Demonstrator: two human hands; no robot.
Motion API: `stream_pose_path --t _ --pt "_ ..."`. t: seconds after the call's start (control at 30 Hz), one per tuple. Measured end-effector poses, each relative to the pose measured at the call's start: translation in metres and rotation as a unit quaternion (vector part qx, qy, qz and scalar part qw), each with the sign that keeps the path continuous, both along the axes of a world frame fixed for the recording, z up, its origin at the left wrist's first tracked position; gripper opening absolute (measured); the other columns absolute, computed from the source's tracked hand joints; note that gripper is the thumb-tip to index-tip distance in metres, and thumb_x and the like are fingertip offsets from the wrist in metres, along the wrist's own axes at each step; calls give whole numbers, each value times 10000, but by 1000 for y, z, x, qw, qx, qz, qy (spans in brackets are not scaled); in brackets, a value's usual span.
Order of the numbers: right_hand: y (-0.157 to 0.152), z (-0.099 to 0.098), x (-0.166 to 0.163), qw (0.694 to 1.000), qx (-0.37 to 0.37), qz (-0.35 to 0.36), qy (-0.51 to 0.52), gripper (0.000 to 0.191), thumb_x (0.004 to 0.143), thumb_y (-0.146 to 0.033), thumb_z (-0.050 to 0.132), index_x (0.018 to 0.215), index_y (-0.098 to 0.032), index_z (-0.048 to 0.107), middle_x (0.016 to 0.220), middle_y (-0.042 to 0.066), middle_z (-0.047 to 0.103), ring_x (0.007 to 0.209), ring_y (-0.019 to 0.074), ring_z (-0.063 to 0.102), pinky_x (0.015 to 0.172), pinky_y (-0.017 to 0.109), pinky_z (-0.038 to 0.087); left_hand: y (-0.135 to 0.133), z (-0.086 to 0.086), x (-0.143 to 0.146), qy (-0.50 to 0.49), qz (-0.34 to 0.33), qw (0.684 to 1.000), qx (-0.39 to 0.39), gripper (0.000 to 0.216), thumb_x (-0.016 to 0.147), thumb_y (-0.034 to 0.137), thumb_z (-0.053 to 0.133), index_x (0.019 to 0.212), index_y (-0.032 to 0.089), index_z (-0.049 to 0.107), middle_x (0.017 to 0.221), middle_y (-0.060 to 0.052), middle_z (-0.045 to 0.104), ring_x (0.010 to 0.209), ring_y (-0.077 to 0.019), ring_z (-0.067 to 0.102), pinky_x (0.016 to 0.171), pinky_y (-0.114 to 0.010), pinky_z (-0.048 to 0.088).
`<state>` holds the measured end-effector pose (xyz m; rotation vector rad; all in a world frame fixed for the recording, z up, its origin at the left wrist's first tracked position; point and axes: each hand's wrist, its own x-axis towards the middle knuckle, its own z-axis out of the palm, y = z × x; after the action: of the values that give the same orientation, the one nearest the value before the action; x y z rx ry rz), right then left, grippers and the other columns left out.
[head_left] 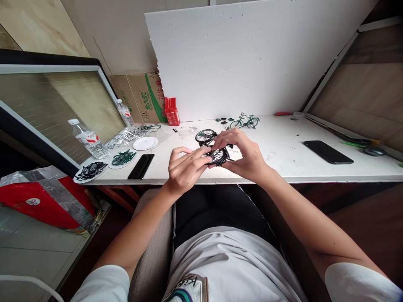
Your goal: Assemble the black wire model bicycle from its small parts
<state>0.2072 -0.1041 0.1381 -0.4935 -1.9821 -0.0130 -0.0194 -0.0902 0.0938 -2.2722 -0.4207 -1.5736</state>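
Between my two hands, above the front of the white table, is a small black model bicycle with spoked wheels. My left hand has its fingers pressed together against the nearer wheel. From the other side, my right hand grips the same bicycle near that wheel, its thumb below and its fingers curled over the top. Part of the frame is hidden behind my fingers. Farther back on the table stands a green model bicycle, upright, with several small dark pieces beside it.
At the left lie plates with black parts and green parts, a white plate, a phone and two bottles. A red box stands behind. Another phone and a mouse lie at the right.
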Motion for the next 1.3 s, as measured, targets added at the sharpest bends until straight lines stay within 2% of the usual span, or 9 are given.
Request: stream_pose_path --t 0.17,0.3,0.47,0.57,0.67,0.77,0.9,1.17,1.3 --pt "-1 0 2 1000 10 -9 -3 237 959 -415 797 1106 -281 669 1030 86 747 1047 314 717 936 522 594 -1 4 0 8 -4 1000 6 235 977 194 759 1198 254 707 1231 -82 824 1037 -242 829 1000 -425 532" --pt "3 -1 1 999 42 -34 -8 308 949 -452 811 1153 -281 657 1054 89 741 1067 319 701 930 521 585 2 3 7 -62 -26 998 -22 269 919 167 818 1155 253 722 1127 -57 849 980 -228 830 975 -415 568" --pt "7 -6 -1 992 86 -96 16 315 990 -499 751 1178 -273 638 1083 89 733 1053 316 683 972 552 537 4 -5 17 -192 -2 963 -191 267 867 254 873 1102 227 748 1058 -55 836 958 -212 806 920 -354 634" --pt "7 -9 -2 983 104 -127 78 237 1040 -450 680 1178 -261 641 1005 81 716 941 280 665 877 488 540 7 -9 21 -228 -10 932 -282 302 848 311 886 1075 189 729 988 -56 826 887 -198 805 887 -327 654" --pt "5 -11 -1 990 57 -126 26 170 1059 -412 652 1101 -249 675 889 60 708 820 236 639 759 395 519 12 -10 23 -239 -44 916 -320 352 833 332 897 1088 173 714 980 -72 830 879 -204 809 878 -328 664" --pt "5 -10 2 986 -6 -134 -95 247 1039 -479 682 1053 -235 715 827 53 712 794 219 637 674 338 472 13 -10 23 -239 -64 912 -326 362 837 341 894 1106 169 725 999 -84 833 885 -210 811 873 -331 669" --pt "8 -7 10 974 -20 -150 -167 375 1003 -592 699 1018 -219 739 818 65 723 785 214 636 620 313 420 11 -11 24 -221 -72 916 -328 329 847 342 885 1085 164 745 987 -83 830 868 -204 804 845 -312 664" --pt "6 -4 16 981 -23 -133 -139 301 1087 -466 612 992 -221 758 754 35 733 627 162 625 606 288 425 10 -16 25 -195 -36 945 -260 481 930 306 804 1391 209 708 1184 -112 798 1094 -237 764 1063 -399 600" --pt "6 -8 15 981 -41 -150 -117 267 1068 -465 648 997 -233 761 707 12 734 568 147 624 604 273 437 13 -16 25 -186 -39 954 -231 337 939 306 795 1263 217 769 1179 -119 779 1156 -257 710 1057 -425 587"
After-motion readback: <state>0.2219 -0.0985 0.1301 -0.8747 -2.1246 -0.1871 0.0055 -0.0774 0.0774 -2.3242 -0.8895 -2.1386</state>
